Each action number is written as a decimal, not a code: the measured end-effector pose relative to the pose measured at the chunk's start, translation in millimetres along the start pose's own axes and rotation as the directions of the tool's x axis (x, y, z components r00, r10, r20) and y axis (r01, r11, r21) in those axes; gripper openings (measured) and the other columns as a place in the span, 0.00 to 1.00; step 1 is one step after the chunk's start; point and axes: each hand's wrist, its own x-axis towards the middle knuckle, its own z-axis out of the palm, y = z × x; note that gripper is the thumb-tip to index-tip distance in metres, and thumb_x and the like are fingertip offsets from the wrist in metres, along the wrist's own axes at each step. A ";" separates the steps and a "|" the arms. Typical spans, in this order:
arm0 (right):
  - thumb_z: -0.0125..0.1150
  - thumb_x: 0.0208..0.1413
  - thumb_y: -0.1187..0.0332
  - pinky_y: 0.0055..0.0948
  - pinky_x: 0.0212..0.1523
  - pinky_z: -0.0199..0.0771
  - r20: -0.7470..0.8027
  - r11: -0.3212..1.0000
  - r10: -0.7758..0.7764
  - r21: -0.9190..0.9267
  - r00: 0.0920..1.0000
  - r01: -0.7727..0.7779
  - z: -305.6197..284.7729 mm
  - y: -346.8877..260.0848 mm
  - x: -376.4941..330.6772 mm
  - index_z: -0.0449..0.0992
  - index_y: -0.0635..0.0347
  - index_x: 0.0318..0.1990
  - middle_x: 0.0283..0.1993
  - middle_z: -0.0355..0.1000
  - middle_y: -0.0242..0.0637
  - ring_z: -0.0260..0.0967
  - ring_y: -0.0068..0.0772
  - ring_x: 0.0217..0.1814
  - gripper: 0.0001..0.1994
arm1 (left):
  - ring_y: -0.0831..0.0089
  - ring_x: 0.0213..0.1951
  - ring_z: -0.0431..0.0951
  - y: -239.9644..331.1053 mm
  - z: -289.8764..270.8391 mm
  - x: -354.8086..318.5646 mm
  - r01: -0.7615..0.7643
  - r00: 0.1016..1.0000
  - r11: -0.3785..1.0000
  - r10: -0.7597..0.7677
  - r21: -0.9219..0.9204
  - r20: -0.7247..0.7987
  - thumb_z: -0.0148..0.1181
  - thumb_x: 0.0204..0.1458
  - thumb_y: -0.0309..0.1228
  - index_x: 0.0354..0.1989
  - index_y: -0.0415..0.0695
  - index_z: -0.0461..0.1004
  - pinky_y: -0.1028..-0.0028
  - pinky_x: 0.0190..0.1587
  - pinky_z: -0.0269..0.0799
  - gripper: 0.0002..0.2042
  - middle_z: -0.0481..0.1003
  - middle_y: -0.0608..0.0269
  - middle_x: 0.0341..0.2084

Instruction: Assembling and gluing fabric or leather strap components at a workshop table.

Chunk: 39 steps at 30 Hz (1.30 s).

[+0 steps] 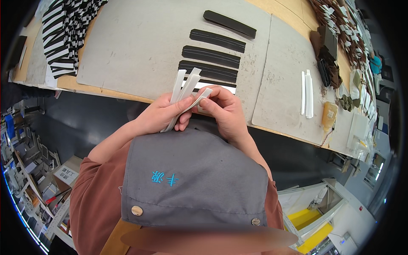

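Note:
A fanned bundle of narrow white strips (pixel 190 83) is held at the table's front edge. My left hand (pixel 163 114) is closed round the lower part of the bundle. With thumb and fingers, my right hand (pixel 229 111) pinches the end of one strip that leans to the right. Just beyond the hands, several dark strips (pixel 211 56) lie in a row on the grey mat, roughly parallel. The nearest dark strip has a white band (pixel 221 87) along it, partly hidden by my right hand.
A big pile of black-and-white strips (pixel 61 40) lies at the far left. On the right are a few loose white strips (pixel 308 93), a yellowish bottle (pixel 329 115), a dark box-like object (pixel 326 42) and a heap of brown pieces (pixel 335 19). The grey mat (pixel 131 46) covers the table.

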 end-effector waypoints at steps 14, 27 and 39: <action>0.72 0.57 0.72 0.22 0.44 0.72 -0.069 0.881 -0.325 -0.386 0.943 0.275 -3.2 5.5 -0.1 0.74 0.58 0.42 0.45 0.74 0.29 0.70 0.18 0.41 0.11 | 0.84 0.22 0.59 -5.4 -2.3 -1.4 -0.044 0.999 0.999 0.044 0.003 0.027 0.49 0.71 0.48 0.43 0.39 0.74 0.80 0.25 0.57 0.22 0.61 0.75 0.21; 0.72 0.56 0.71 0.20 0.39 0.71 0.007 0.810 -0.300 -0.526 0.954 0.259 2.8 -2.7 1.6 0.80 0.56 0.41 0.43 0.76 0.28 0.69 0.17 0.38 0.07 | 0.84 0.23 0.57 -4.3 -5.7 4.0 0.053 0.991 0.998 -0.054 0.018 0.120 0.45 0.71 0.52 0.44 0.41 0.72 0.80 0.26 0.55 0.23 0.58 0.75 0.22; 0.61 0.67 0.69 0.25 0.47 0.72 -0.017 0.999 -0.041 -0.023 0.999 0.041 6.0 -2.3 -2.9 0.72 0.59 0.44 0.46 0.80 0.34 0.72 0.20 0.42 0.05 | 0.81 0.30 0.70 -2.3 3.4 0.4 -0.026 0.998 0.993 0.020 -0.114 -0.060 0.44 0.73 0.49 0.44 0.41 0.73 0.79 0.32 0.67 0.22 0.70 0.69 0.27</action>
